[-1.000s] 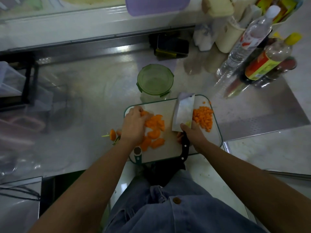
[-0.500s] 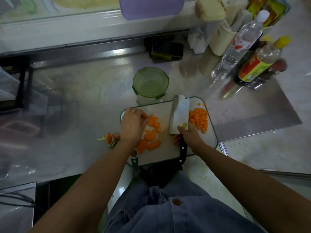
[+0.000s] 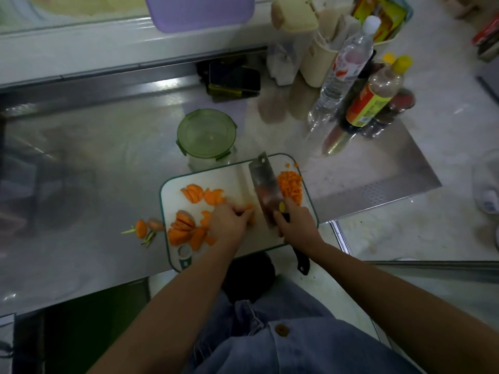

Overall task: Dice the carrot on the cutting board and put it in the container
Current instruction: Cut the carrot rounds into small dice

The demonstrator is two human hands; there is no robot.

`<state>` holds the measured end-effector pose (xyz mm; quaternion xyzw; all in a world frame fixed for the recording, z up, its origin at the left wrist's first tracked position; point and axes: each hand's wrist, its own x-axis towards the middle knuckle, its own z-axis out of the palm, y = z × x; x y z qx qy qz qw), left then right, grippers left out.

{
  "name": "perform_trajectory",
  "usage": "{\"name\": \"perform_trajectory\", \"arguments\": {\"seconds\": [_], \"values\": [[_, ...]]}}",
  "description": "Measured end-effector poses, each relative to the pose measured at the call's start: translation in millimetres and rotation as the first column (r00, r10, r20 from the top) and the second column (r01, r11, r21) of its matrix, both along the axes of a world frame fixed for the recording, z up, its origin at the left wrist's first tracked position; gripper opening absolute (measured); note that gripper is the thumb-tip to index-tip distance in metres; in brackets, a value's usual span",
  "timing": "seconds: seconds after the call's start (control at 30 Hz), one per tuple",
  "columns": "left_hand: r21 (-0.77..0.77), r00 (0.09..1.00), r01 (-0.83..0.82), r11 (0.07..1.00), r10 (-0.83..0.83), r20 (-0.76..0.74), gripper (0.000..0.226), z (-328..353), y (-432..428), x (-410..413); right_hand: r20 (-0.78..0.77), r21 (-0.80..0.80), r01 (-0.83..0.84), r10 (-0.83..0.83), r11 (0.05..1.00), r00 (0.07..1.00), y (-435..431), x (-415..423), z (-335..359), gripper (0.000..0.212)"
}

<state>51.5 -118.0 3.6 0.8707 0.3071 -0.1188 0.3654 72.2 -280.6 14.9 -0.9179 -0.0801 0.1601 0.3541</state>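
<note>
Carrot slices (image 3: 189, 230) lie uncut on the cutting board (image 3: 172, 190), left of the left hand (image 3: 229, 224), whose curled fingers pinch one piece (image 3: 249, 207). The right hand (image 3: 297, 226) grips the cleaver (image 3: 266, 190), with a diced pile (image 3: 290, 186) beyond it. Beyond the left hand, the container (image 3: 206, 133) looks lidded, so more dicing and the transfer likely remain.

You are working in a kitchen. A shiny stainless-steel surface (image 3: 108, 157) carries a white plastic cutting board with a green rim (image 3: 237, 179), and on the board lie orange carrot slices (image 3: 189, 195), a heap of small diced carrot cubes (image 3: 290, 186) and a broad steel cleaver with a black handle (image 3: 266, 190). Just behind the board stands a round clear container with a green clip-on lid (image 3: 206, 133). At the back right, a clear plastic bottle with a white cap (image 3: 348, 60), a yellow-capped bottle with an orange and yellow label (image 3: 375, 98) and a cream-coloured canister (image 3: 318, 63) crowd together like cooking supplies.
</note>
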Motion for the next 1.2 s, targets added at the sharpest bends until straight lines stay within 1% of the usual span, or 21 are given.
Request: {"name": "perform_trajectory", "arguments": {"seconds": [0.03, 0.1, 0.23, 0.3, 0.37, 0.47, 0.63, 0.73, 0.83, 0.9, 1.03, 1.2], "values": [[0.049, 0.999, 0.030, 0.998, -0.029, -0.020, 0.037, -1.6, 1.0, -0.1, 0.031, -0.029, -0.021, 0.022, 0.999, 0.999, -1.9, -1.3, -2.1, 0.023], [0.094, 0.999, 0.048, 0.994, -0.045, -0.029, 0.045, -2.6, 2.0, 0.4, 0.077, -0.062, -0.041, 0.046, 0.997, 0.996, -4.8, -4.0, -4.5, 0.032], [0.083, 1.000, -0.002, 0.997, 0.003, -0.017, 0.040, -2.5, 0.3, -1.2, 0.131, -0.130, -0.096, 0.113, 0.987, 0.985, -6.9, -7.4, -3.2, 0.045], [0.064, 0.999, -0.031, 0.997, 0.032, -0.010, 0.038, -8.0, -1.6, -3.6, 0.143, -0.161, -0.138, 0.161, 0.977, 0.976, -7.6, -9.1, -1.3, 0.049], [0.049, 0.998, -0.057, 0.997, 0.057, -0.012, 0.035, -12.4, -3.9, -5.3, 0.123, -0.187, -0.183, 0.207, 0.965, 0.970, -7.4, -11.3, -1.9, 0.047], [-0.006, 0.996, -0.084, 0.996, 0.084, -0.023, 0.026, -10.2, -8.7, -2.6, 0.076, -0.230, -0.244, 0.268, 0.942, 0.960, -4.4, -14.4, -1.9, 0.037], [-0.091, 0.986, -0.161, 0.983, 0.156, -0.052, 0.020, -7.4, -15.4, 2.5, 0.084, -0.250, -0.286, 0.315, 0.925, 0.945, -0.8, -14.3, 0.7, 0.029], [-0.130, 0.979, -0.200, 0.971, 0.194, -0.053, 0.021, -9.6, -15.2, 2.8, 0.086, -0.264, -0.289, 0.320, 0.920, 0.943, -2.6, -8.6, 4.2, 0.030], [-0.147, 0.973, -0.226, 0.963, 0.215, -0.087, 0.024, -9.2, -15.1, 5.0, 0.125, -0.236, -0.267, 0.302, 0.934, 0.945, -3.2, -4.1, 11.1, 0.034], [-0.172, 0.968, -0.245, 0.954, 0.231, -0.099, 0.023, -7.7, -15.4, 6.9, 0.131, -0.233, -0.272, 0.307, 0.934, 0.943, -2.7, -2.8, 15.1, 0.030], [-0.190, 0.960, -0.274, 0.943, 0.254, -0.121, 0.019, -4.6, -15.4, 7.0, 0.084, -0.269, -0.326, 0.359, 0.907, 0.930, 0.1, -3.7, 21.0, 0.029], [-0.194, 0.955, -0.291, 0.937, 0.271, -0.121, 0.019, -3.5, -13.8, 7.5, 0.022, -0.302, -0.351, 0.375, 0.886, 0.927, -0.2, -10.2, 22.9, 0.031]]}}
